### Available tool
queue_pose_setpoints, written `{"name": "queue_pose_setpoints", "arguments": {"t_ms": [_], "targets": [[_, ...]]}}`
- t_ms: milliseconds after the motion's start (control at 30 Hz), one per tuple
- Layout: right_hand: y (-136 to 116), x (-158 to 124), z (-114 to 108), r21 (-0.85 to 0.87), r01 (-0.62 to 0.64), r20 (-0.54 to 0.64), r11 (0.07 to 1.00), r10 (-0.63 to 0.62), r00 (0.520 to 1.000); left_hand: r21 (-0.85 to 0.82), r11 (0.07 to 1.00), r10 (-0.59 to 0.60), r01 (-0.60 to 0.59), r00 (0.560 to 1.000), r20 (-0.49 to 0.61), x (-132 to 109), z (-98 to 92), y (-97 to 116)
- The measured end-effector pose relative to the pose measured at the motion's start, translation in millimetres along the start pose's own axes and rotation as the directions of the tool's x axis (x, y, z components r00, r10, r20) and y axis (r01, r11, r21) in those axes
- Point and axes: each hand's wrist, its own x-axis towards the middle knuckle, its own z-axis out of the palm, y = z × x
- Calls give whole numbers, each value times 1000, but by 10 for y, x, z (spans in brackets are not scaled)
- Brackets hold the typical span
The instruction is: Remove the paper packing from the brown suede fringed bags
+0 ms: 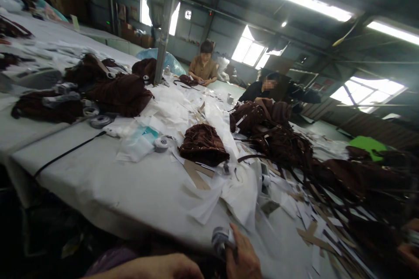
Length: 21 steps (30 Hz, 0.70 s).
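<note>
At the bottom of the head view, my right hand [244,255] is closed around a small grey-and-white roll [221,239] at the table's front edge. My left hand [183,267] comes in from the lower left; its fingers are bent down out of sight, so what it touches does not show. Farther in on the white table [131,192] sits a dark brown gathered bag [204,144]. Beside it lie a tape-like roll [161,144] and a clear plastic bag [135,144].
Brown bags are heaped at left [119,93] and right [278,135]. Paper strips [309,233] litter the right side. A black cable [70,152] crosses the left edge. A metal post [163,39] rises from the table. Two people sit beyond; another person's hand [409,250] shows at right.
</note>
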Motion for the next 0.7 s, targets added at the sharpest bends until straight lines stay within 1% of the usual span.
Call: {"name": "queue_pose_setpoints", "arguments": {"t_ms": [67,100,133,167,200,267,333,400,467,533,600,700], "targets": [[81,33,38,-24,51,40,998,-50,998,-99,986,-118,134,981,153,-66,-185,141],[79,55,40,-9,74,61,997,-73,995,-173,968,-145,180,969,200,-107,-290,208],[46,81,29,23,91,86,996,-93,992,-271,943,-140,192,970,199,-149,-396,266],[-15,110,4,67,95,112,993,-102,988,-373,913,-112,163,982,154,-187,-498,316],[-98,142,-35,120,87,145,989,-104,984,-456,885,-68,100,994,85,-219,-592,359],[-295,216,-134,246,43,239,968,-103,966,-551,834,-3,-24,999,-48,-256,-736,427],[-470,294,-214,365,-29,333,931,-101,937,-541,838,7,-70,993,-118,-250,-806,473],[-577,364,-227,421,-125,370,899,-45,928,-459,886,-8,-66,988,-157,-203,-813,486],[-611,424,-171,433,-214,334,876,65,940,-386,922,-34,-44,981,-192,-127,-798,449],[-604,493,-91,456,-262,282,851,141,949,-373,928,-68,-16,975,-210,-32,-802,357],[-601,595,-35,481,-272,275,833,151,950,-382,924,-89,1,973,-212,70,-843,227],[-658,835,-25,485,-261,282,835,133,950,-364,931,-98,11,971,-219,209,-950,24]]}}
